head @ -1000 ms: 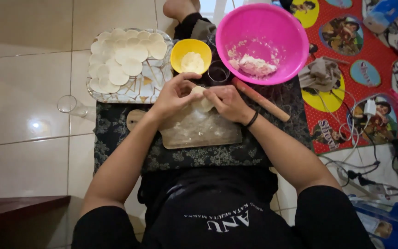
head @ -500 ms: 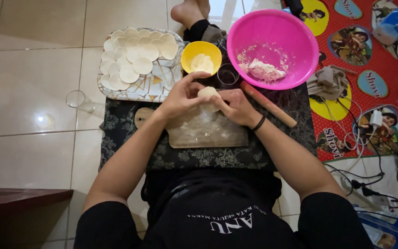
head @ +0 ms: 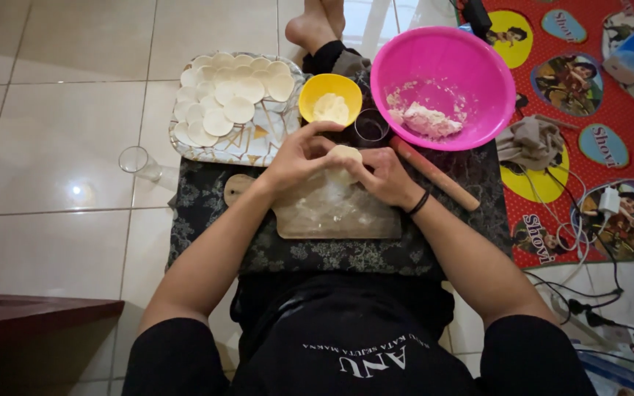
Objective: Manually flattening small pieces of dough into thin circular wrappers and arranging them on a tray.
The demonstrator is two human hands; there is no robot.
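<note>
While both hands meet over the board:
Dough: round piece (head: 345, 155), centred between hands, far edge of wooden board (head: 335, 216).
Left hand (head: 299, 158): fingers curled, pinching dough's left side.
Right hand (head: 384, 176): fingers curled, gripping its right side, equally near.

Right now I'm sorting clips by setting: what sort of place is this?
Likely a home floor used for cooking: a tiled floor, a children's cartoon mat, and both hands shaping a dough piece over a board.
</note>
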